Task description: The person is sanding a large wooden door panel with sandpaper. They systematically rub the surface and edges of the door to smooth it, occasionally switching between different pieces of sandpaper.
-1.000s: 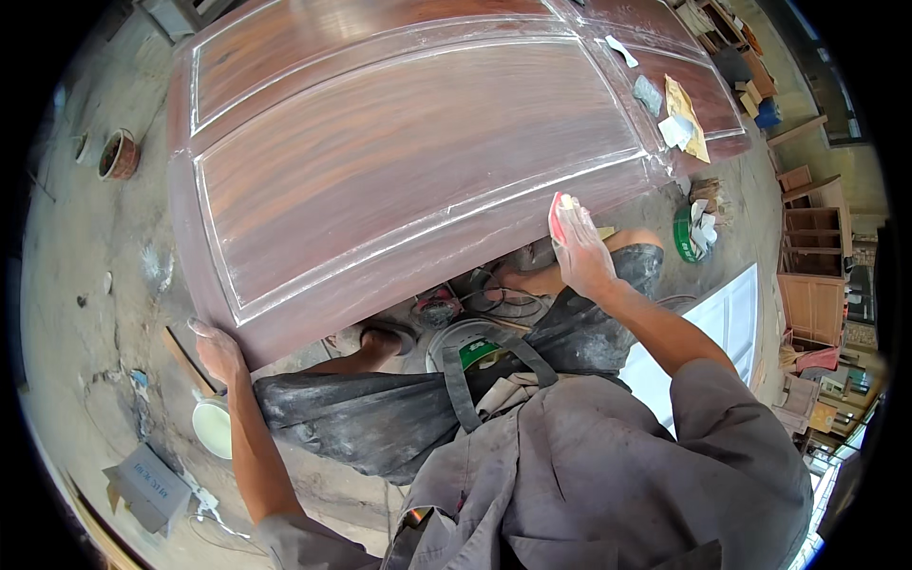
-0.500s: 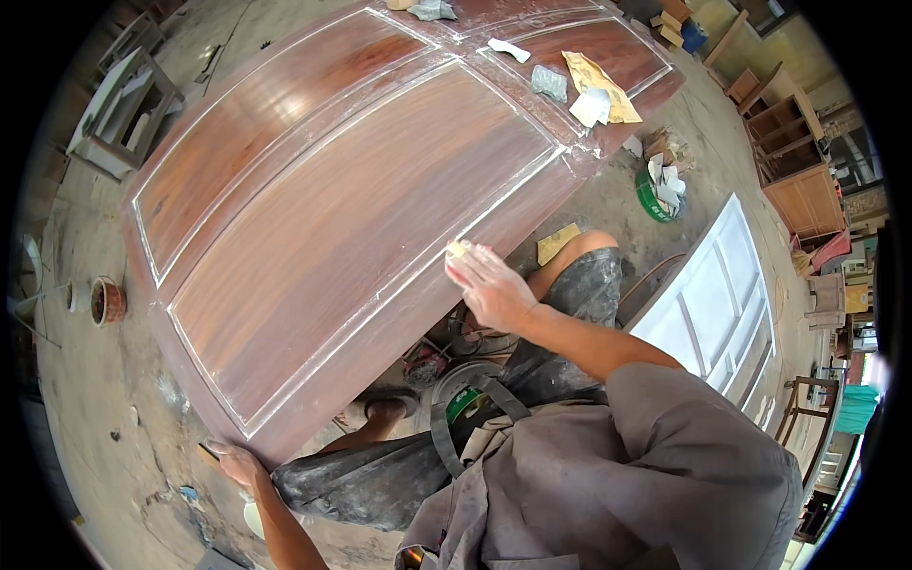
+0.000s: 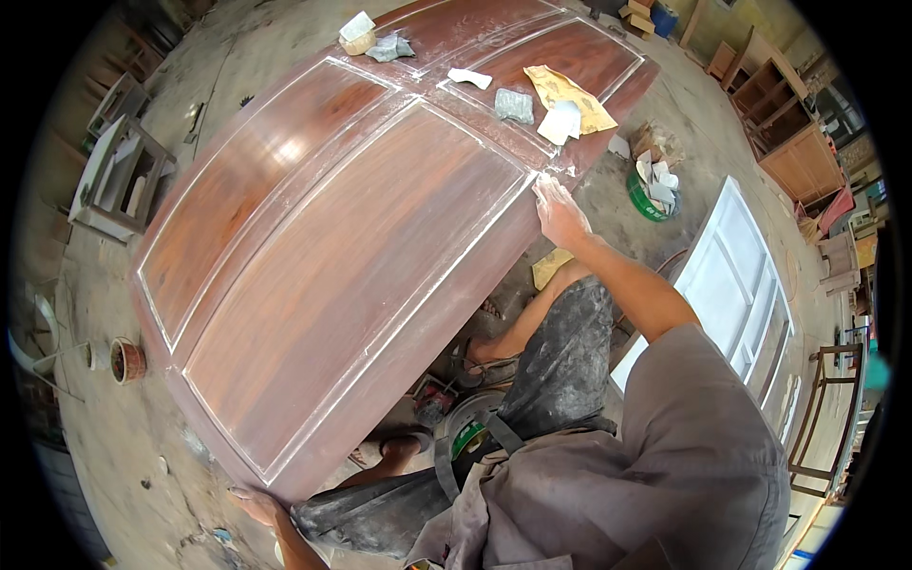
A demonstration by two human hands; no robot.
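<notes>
A large reddish-brown wooden panel door (image 3: 380,228) lies flat in front of me, its raised mouldings lined with white dust. My right hand (image 3: 562,217), whitened with dust, presses down by the panel's right-hand corner with its fingers together. The folded yellowish sandpaper that showed at its fingertips a moment ago is now hidden under them. At the door's lower left corner, my left hand (image 3: 255,505) grips the edge, with the undersides of its fingers out of sight. On the far right of the door lie a yellow sandpaper sheet (image 3: 594,112), a white piece (image 3: 560,123) and a grey pad (image 3: 514,105).
A green tub (image 3: 646,198) of scraps stands right of the door, with a white framed panel (image 3: 727,275) beyond it. Another yellow sheet (image 3: 550,268) lies by my knee. Left are a brown bucket (image 3: 127,361) and a wooden frame stand (image 3: 119,185).
My right hand has slid along the near moulding, away from me and rightward, to the corner. My left hand stays at the door's lower corner. The view has shifted slightly.
</notes>
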